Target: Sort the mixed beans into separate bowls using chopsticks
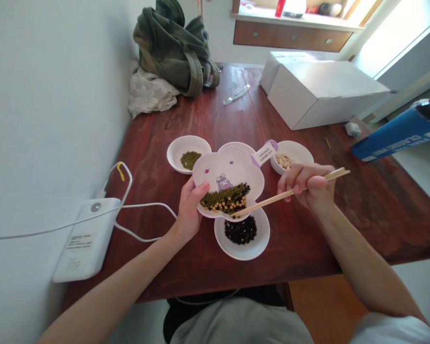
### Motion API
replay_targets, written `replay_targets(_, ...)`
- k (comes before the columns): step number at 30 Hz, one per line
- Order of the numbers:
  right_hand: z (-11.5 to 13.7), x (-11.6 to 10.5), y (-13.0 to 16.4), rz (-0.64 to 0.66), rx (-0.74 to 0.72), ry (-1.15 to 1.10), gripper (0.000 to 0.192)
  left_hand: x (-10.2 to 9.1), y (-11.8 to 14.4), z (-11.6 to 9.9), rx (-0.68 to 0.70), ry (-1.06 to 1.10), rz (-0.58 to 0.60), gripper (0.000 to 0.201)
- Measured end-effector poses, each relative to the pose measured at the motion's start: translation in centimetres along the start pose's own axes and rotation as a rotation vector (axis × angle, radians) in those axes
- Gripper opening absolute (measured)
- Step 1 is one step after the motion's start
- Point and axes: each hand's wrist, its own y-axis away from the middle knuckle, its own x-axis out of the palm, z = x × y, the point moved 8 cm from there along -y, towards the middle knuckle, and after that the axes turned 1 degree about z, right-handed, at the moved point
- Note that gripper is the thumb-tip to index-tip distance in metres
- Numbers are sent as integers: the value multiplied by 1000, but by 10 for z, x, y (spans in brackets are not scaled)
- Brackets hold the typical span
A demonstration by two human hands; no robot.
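My left hand [192, 206] grips the left rim of a flower-shaped plate [236, 162] with a cartoon print and a paper label. The plate is held up and tilted toward me, with mixed beans [226, 198], green, black and yellow, gathered at its lower side. In my right hand [310, 185] is a pair of chopsticks [277, 197], their tips at the beans by the plate's near edge. Just below the plate stands a white bowl [261, 241] of black beans [241, 230]. Another white bowl [179, 141] holds green beans [189, 159]; a third bowl [299, 149] has pale pieces.
A white power bank [84, 243] with cables leans by the left wall. At the back lie a green bag [175, 48] and a thin clear packet [236, 95]. A white box [318, 88] and a blue bottle [397, 131] stand on the right. Part of another white dish [236, 145] shows behind the plate.
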Motion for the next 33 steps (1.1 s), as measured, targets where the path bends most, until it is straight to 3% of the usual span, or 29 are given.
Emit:
replay_targets(11, 9, 1, 0, -24, -45, -26, 47, -1, 0, 1, -3, -4, -21, 42)
replay_targets(20, 9, 6, 4, -27, 1, 73, 42, -2, -1, 1, 6, -32, -25, 45)
replay_targets(33, 11, 5, 4, -48, -52, 130, 42, 0, 0, 0, 9, -18, -13, 45)
